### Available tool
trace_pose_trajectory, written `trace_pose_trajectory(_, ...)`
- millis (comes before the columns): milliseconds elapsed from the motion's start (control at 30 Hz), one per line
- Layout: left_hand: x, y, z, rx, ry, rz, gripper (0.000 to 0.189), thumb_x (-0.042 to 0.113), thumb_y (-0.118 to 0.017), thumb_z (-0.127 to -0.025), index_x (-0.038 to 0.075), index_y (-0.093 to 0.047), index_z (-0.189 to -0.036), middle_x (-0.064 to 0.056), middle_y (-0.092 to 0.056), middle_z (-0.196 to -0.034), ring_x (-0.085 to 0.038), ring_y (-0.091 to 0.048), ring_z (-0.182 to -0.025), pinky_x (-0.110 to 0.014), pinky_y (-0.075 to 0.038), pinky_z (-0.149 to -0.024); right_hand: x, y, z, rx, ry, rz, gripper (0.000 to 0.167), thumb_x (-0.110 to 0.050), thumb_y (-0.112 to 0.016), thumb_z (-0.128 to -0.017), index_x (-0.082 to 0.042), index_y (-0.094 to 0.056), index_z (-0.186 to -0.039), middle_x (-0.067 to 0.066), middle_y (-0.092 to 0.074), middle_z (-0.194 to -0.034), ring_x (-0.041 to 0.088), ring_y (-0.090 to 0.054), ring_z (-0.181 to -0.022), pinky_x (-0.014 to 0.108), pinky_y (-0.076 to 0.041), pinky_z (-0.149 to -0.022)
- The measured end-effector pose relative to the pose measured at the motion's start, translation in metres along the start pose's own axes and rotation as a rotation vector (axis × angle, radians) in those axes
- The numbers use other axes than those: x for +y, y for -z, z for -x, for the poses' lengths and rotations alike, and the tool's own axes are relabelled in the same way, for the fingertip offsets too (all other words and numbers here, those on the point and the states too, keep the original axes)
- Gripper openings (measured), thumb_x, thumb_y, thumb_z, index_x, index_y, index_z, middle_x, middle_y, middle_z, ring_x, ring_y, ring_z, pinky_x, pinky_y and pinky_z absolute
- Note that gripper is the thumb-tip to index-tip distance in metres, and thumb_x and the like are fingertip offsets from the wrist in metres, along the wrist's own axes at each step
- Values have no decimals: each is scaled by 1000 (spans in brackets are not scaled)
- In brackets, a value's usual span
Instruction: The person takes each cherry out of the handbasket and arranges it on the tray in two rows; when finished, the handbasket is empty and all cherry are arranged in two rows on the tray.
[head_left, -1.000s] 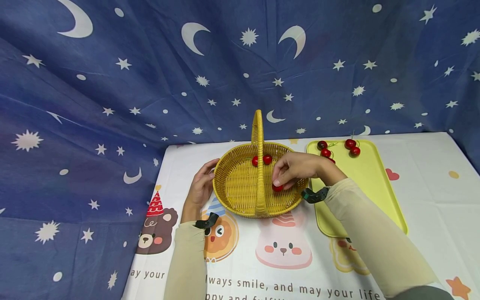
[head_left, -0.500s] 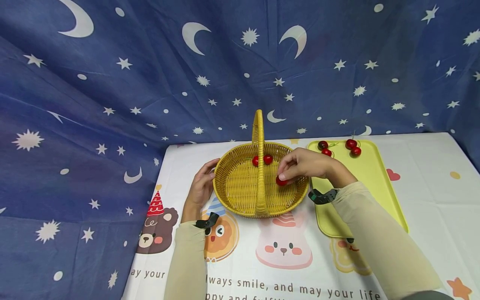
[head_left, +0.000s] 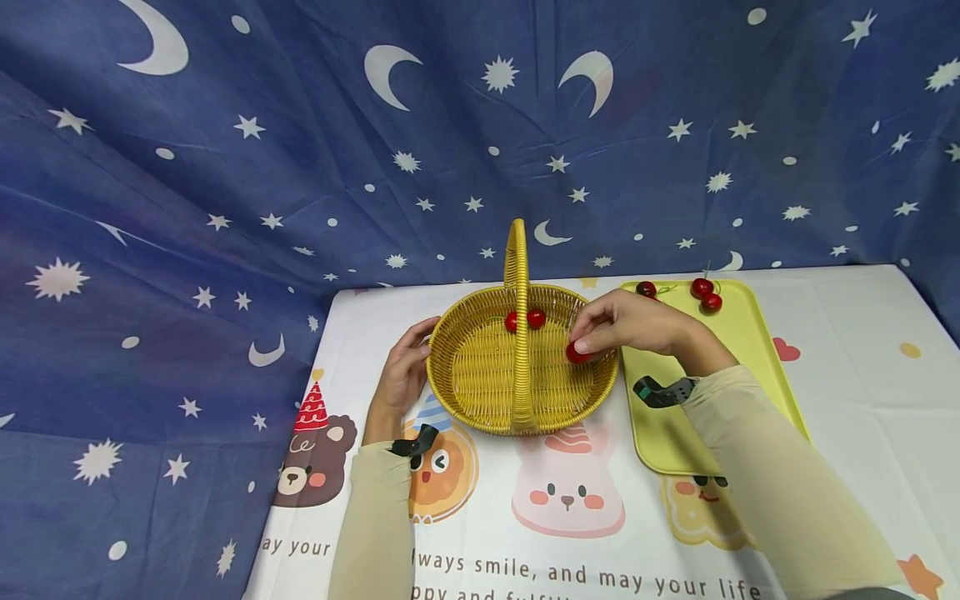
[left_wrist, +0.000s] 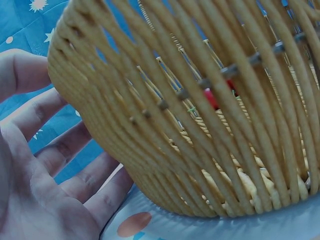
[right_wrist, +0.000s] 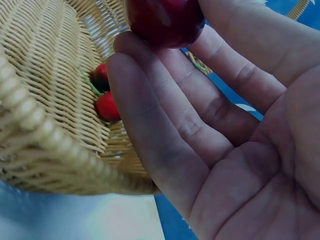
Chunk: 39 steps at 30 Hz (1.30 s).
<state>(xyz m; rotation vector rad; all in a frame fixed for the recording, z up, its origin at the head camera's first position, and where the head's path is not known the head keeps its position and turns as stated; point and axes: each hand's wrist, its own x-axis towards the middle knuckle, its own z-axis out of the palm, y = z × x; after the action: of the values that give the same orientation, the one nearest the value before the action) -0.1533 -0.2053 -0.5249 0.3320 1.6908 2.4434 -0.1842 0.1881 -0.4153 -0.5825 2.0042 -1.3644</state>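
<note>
Between the thumb and fingertips of my right hand (head_left: 633, 323) is a red cherry (head_left: 577, 353), pinched over the right part of a yellow wicker basket (head_left: 480, 367). The right wrist view shows this dark red, glossy cherry (right_wrist: 167, 22) at the fingertips, close inside the basket wall (right_wrist: 45, 145). Two more red cherries (head_left: 536, 319) lie in the basket near its back wall, by the tall handle (head_left: 521, 358). My left hand (head_left: 401, 375) rests against the basket's left outer side, its fingers (left_wrist: 90, 177) extended along the weave.
A yellow tray (head_left: 720, 358) stands right of the basket, partly under my right forearm. Several cherries with stems lie at its back, a pair (head_left: 707, 296) at the right and a dark one (head_left: 646, 289) at the left. A blue starry curtain (head_left: 450, 125) hangs behind the table.
My right hand, still pinching the cherry, has moved right and slightly back, toward the basket's right rim, now covering more of the tray's left cherries. The left hand and basket stay put.
</note>
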Motion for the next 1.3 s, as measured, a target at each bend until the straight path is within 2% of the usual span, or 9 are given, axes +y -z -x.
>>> trace_pose_trajectory(267, 1, 1, 0, -7, -4, -4, 51, 1, -42, -98, -5, -44, -148, -6, -54, -138, -17, -59, -119, -26, -54, -95, 6, 11, 11, 31, 0, -23, 21, -13, -77, -90, 2, -74, -105, 5, -77, -97, 15, -74, -89, 32, -60, -83)
trace_pose_trajectory(467, 1, 0, 0, -6, -4, 3, 51, 1, -43, -97, -4, -45, -148, -5, -55, -138, -17, -59, -119, -26, -53, -95, 9, 16, 22, 71, 23, -63, 22, -11, -75, -91, 5, -73, -107, 5, -77, -100, 18, -75, -90, 35, -61, -84)
trace_pose_trajectory(667, 1, 0, 1, 1, -1, 3, 51, 2, -44, -97, -4, -46, -147, -6, -55, -138, -17, -58, -119, -26, -53, -96, 12, 21, 33, 129, 35, -79, 23, -9, -75, -91, 6, -71, -109, 2, -75, -101, 18, -72, -92, 32, -61, -84)
trace_pose_trajectory(1033, 1, 1, 0, -7, -3, -12, 52, 3, -44, -98, -6, -42, -149, -5, -54, -139, -17, -57, -120, -26, -53, -95, 19, 31, 53, 218, 50, -53, 25, -11, -74, -92, 4, -71, -112, 1, -75, -99, 17, -73, -89, 30, -61, -82)
trace_pose_trajectory(1300, 1, 0, 0, -10, -1, -14, 52, 4, -45, -98, -5, -43, -149, -4, -54, -139, -17, -57, -120, -26, -53, -95, 24, 37, 66, 277, 53, -75, 26, -7, -71, -94, 9, -68, -114, 1, -75, -99, 17, -73, -90, 31, -61, -81)
